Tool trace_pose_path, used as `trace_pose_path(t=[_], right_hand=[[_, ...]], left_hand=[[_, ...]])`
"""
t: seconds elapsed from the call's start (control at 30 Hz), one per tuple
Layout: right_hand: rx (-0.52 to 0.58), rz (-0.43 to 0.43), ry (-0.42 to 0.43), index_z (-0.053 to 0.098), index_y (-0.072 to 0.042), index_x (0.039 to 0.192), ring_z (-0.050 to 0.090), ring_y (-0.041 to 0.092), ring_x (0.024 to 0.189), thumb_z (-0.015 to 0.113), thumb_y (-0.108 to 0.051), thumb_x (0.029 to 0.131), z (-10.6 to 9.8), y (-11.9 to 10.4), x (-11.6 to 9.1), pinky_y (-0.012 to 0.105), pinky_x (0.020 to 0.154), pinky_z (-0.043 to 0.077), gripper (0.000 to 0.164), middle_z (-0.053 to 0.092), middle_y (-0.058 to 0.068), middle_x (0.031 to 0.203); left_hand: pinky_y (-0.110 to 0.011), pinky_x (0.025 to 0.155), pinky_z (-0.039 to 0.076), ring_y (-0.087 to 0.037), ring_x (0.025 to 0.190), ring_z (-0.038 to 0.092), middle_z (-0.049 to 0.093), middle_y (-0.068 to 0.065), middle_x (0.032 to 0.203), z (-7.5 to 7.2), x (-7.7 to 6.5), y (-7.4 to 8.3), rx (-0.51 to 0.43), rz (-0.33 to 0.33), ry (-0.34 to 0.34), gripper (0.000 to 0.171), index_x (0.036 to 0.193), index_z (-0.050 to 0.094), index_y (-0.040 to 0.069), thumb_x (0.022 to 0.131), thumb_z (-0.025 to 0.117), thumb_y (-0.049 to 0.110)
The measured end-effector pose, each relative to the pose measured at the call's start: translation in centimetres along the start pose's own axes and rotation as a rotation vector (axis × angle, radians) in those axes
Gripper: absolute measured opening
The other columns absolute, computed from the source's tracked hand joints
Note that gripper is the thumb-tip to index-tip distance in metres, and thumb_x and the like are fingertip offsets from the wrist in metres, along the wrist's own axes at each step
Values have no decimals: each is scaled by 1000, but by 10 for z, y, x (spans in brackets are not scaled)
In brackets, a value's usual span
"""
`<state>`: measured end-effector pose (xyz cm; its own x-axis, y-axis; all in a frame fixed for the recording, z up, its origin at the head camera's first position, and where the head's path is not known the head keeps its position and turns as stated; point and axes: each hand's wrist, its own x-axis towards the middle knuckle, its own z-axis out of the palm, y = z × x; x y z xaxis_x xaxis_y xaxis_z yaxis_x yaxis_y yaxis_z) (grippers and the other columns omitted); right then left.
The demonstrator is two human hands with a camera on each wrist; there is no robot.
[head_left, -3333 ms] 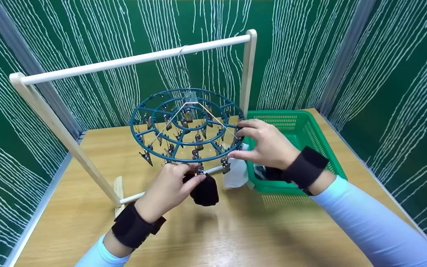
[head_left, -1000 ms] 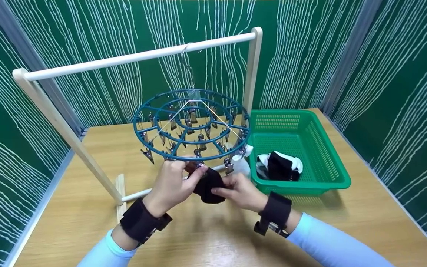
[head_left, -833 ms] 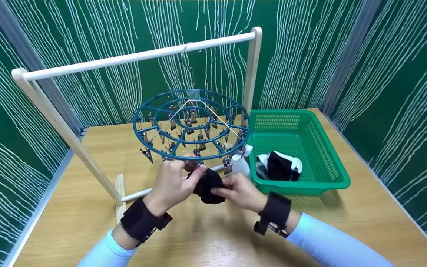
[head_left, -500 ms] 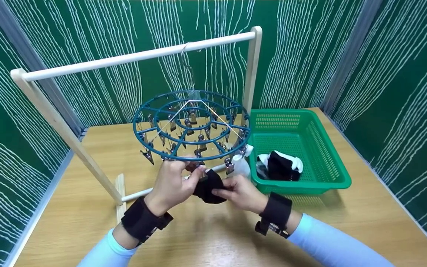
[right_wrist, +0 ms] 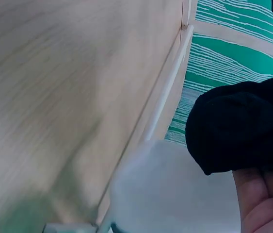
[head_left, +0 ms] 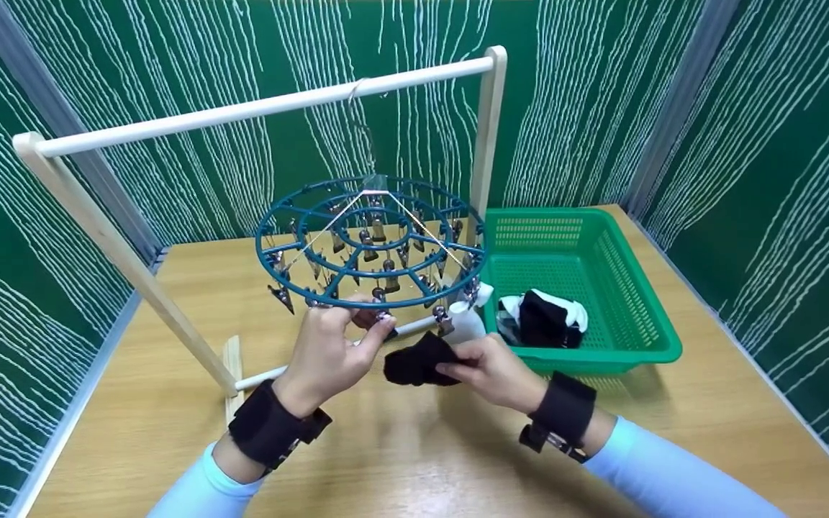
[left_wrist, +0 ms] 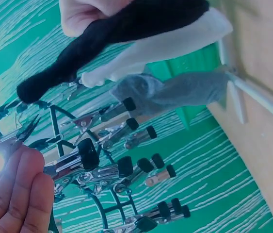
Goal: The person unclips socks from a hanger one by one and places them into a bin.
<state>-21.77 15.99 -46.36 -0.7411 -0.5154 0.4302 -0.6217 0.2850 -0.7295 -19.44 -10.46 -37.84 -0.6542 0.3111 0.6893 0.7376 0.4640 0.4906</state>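
Observation:
My right hand (head_left: 497, 370) pinches a black sock (head_left: 422, 360) by one end, low in front of the round clip hanger (head_left: 371, 275). Just to the sock's upper left, my left hand (head_left: 328, 352) pinches a metal clip (head_left: 383, 316) on the hanger's front rim. In the left wrist view that clip (left_wrist: 27, 131) has its dark tips spread, with nothing between them, and the sock (left_wrist: 112, 41) stretches past it, apart. The right wrist view shows the sock's rounded end (right_wrist: 238, 126) over my fingers.
A wooden stand (head_left: 263, 106) carries the hanger, with several other clips hanging around it. On its right side hang a white sock (head_left: 466, 324) and a grey one (left_wrist: 184, 90). Behind right, a green basket (head_left: 637, 302) holds black and white socks (head_left: 544, 320).
The black sock has come away from the front clip and moved slightly right with my right hand, which earlier was up at the hanger's rim. My left hand stays at the clip.

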Motion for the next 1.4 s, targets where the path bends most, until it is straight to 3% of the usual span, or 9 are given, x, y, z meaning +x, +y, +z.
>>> trace_pose_path(t=[0.23, 0.37, 0.5, 0.77, 1.0, 1.27, 1.4], right_hand=[[-37, -40, 27, 83, 4, 101, 78, 14, 77, 77, 9, 93, -26, 1, -10, 20, 70, 63, 12, 83, 19, 95], [-4, 45, 28, 82, 4, 112, 82, 19, 87, 71, 12, 94, -46, -7, -11, 22, 77, 65, 22, 83, 19, 104], [24, 133, 37, 80, 4, 120, 77, 7, 94, 65, 14, 96, -69, -16, -10, 22, 83, 64, 30, 81, 23, 113], [-97, 18, 193, 82, 4, 111, 74, -3, 89, 68, 16, 95, -113, -16, -1, 13, 81, 60, 24, 83, 22, 103], [-188, 113, 271, 82, 4, 111, 71, -10, 89, 70, 9, 99, -148, -16, 10, 11, 77, 59, 18, 81, 25, 109], [-207, 268, 251, 79, 6, 120, 69, -11, 86, 66, 1, 106, -172, -7, 28, 9, 76, 58, 20, 77, 30, 119], [-285, 307, 243, 80, 4, 119, 67, -10, 82, 66, -3, 107, -179, 4, 37, 8, 73, 55, 20, 78, 28, 118]], left_hand=[[-35, 74, 62, -17, 77, 76, 79, -4, 86, 0, 1, -2, 1, -2, 8, 5, 96, 76, 6, 96, 81, 6], [-36, 76, 62, -18, 78, 76, 80, -5, 86, -1, 1, -2, 1, -26, 5, 7, 97, 75, 5, 96, 82, 8], [-36, 79, 63, -18, 80, 77, 81, -5, 88, -2, 1, -1, 0, -63, 0, 9, 100, 76, 5, 97, 82, 10], [-35, 79, 64, -19, 81, 77, 82, -7, 91, -1, 1, -2, -10, -69, 9, 12, 102, 77, 3, 96, 84, 11], [-34, 79, 64, -18, 82, 77, 82, -7, 92, -1, 1, -4, -8, -73, 13, 14, 103, 78, 2, 95, 85, 13], [-36, 80, 64, -18, 83, 77, 82, -5, 93, -2, 1, -4, -16, -99, 5, 13, 104, 80, 4, 97, 84, 15], [-35, 81, 64, -17, 84, 78, 82, -5, 94, -2, 1, -4, -12, -107, -1, 15, 104, 80, 4, 97, 84, 16]])
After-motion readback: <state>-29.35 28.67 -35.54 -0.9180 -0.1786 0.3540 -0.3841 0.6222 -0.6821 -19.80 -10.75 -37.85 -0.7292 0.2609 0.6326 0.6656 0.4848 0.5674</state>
